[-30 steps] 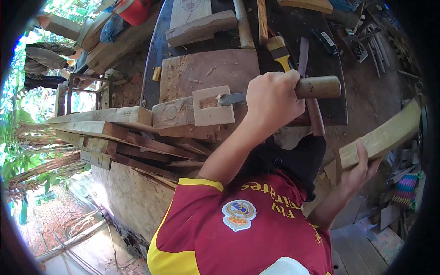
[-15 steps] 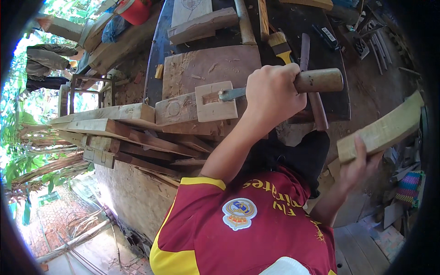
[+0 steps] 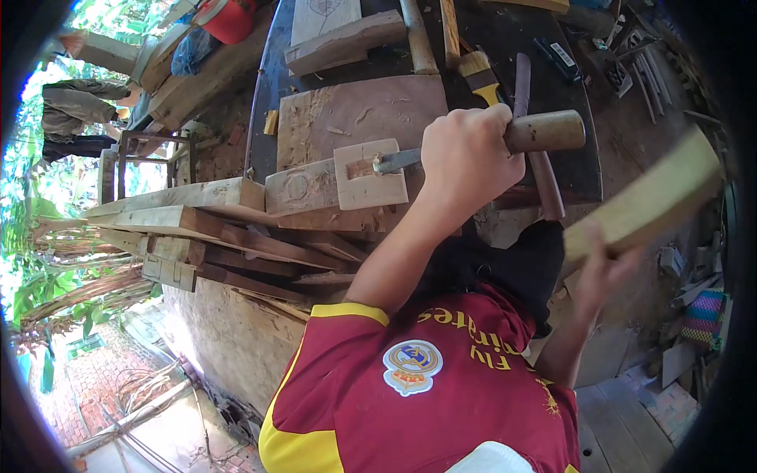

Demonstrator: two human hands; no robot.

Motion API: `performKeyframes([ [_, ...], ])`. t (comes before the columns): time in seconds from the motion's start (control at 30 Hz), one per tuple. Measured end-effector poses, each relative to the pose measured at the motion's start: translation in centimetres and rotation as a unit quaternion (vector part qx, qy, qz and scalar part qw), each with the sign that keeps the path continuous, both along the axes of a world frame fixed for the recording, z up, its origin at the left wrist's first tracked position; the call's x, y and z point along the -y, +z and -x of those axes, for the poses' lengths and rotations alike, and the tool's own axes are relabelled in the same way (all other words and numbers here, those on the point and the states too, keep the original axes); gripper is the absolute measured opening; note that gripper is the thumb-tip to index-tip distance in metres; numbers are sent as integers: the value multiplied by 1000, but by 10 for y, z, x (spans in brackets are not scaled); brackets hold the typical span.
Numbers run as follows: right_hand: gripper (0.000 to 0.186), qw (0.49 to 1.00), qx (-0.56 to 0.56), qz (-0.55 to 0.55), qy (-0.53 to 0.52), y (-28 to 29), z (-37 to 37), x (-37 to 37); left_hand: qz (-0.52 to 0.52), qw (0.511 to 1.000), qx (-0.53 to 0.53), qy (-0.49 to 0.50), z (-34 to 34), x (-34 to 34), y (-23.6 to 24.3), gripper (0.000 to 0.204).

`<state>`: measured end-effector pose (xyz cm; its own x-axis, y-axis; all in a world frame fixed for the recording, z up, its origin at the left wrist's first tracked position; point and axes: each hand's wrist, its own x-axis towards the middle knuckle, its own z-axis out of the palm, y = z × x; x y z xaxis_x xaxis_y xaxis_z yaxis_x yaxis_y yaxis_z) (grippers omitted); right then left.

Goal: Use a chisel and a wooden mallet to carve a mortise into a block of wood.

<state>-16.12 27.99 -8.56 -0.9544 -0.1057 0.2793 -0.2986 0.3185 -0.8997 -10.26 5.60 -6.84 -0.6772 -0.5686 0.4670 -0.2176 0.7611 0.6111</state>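
Note:
My left hand (image 3: 473,154) is closed around a chisel (image 3: 546,132), its wooden handle sticking out to the right of my fist. The chisel's blade lies low and points left, its tip at the rectangular recess in a small square wood block (image 3: 372,189). That block sits on a longer wooden piece (image 3: 300,187) with a round mark on it. To the right, my right hand (image 3: 605,272) grips a thick wooden block (image 3: 646,197), raised and tilted up to the right. Motion blurs this hand and block, and some fingers are hidden.
A broad board (image 3: 371,106) with shavings lies on the dark table (image 3: 579,158). Behind my left hand are a paintbrush (image 3: 481,75) and a dark rod (image 3: 523,87). Long planks (image 3: 181,197) are stacked at left. A red bucket (image 3: 225,20) stands at the far left.
My right hand has shifted a little left and upward, and its wooden block tilts more steeply. My left hand and the chisel have hardly moved.

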Motion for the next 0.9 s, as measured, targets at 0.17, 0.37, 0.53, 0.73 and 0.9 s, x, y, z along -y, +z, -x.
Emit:
performKeyframes([
  [0.17,68,968,-95,-204,114,-5,5,-11,6,1000,1,8,1,3,-1,12],
  [0.37,59,994,74,85,0,4,-1,-8,7,1000,-5,-2,-2,0,-4,12],
  [0.53,68,976,-125,-135,118,-17,-22,-1,27,999,-12,16,0,3,-8,12],
  [0.73,64,995,-38,-70,54,-8,-5,-27,37,999,-12,-11,-2,1,-8,12],
  [0.9,65,998,27,59,5,-3,-3,-29,31,997,4,-76,-8,-1,-5,12],
])
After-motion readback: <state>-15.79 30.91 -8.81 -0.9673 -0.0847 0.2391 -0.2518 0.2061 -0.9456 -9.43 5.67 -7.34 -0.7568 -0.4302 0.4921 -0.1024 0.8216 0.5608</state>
